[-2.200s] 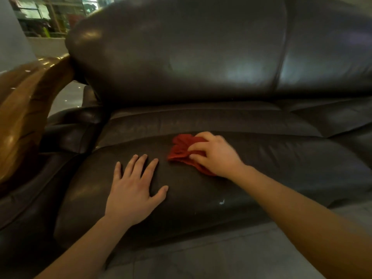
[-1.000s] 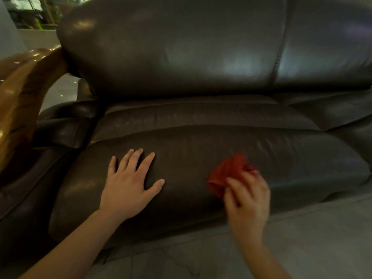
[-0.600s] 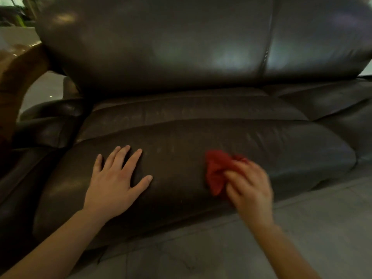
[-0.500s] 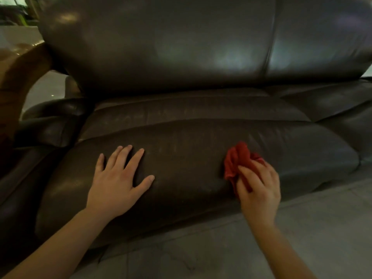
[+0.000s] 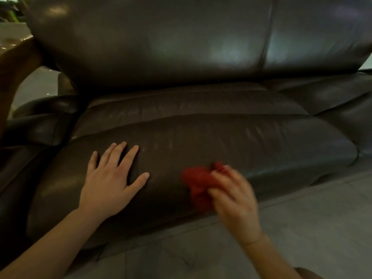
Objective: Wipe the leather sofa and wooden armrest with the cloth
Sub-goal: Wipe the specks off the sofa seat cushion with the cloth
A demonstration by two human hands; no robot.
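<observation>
At lower centre of the frame the blurred right hand has its grip closed on the red cloth against the leather sofa seat front, while the left hand lies flat, fingers spread, holding nothing, wooden armrest at upper left.

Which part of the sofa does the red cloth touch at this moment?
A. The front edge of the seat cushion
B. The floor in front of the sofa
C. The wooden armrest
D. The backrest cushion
A: the right hand presses the red cloth on the rounded front edge of the seat cushion, while the left hand lies flat on the same cushion.
</observation>
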